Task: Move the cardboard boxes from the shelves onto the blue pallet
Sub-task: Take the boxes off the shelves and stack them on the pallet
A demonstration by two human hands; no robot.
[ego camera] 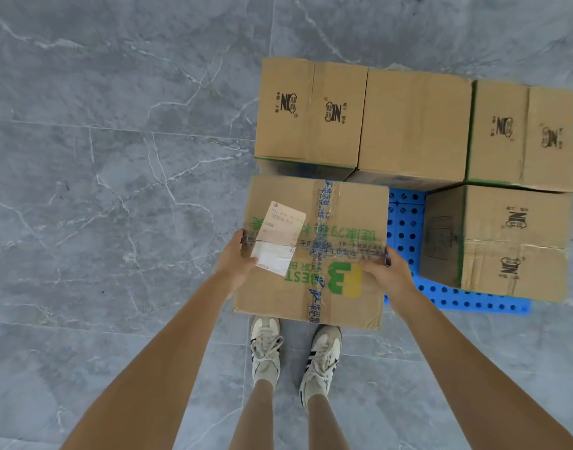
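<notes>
Box (314, 251) between left hand (236, 261), right hand (387, 276), hiding pallet (405, 228) left part.

Bare forearms and legs; cream laced sneakers (294, 355) with dark side stripes.

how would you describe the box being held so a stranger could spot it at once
Find the blue pallet on the grey floor, carrying four brown boxes. At its near left corner, the left hand and right hand grip one taped box. Only it has green and yellow print, blue tape and a white label; the others show at most black logos.
</notes>
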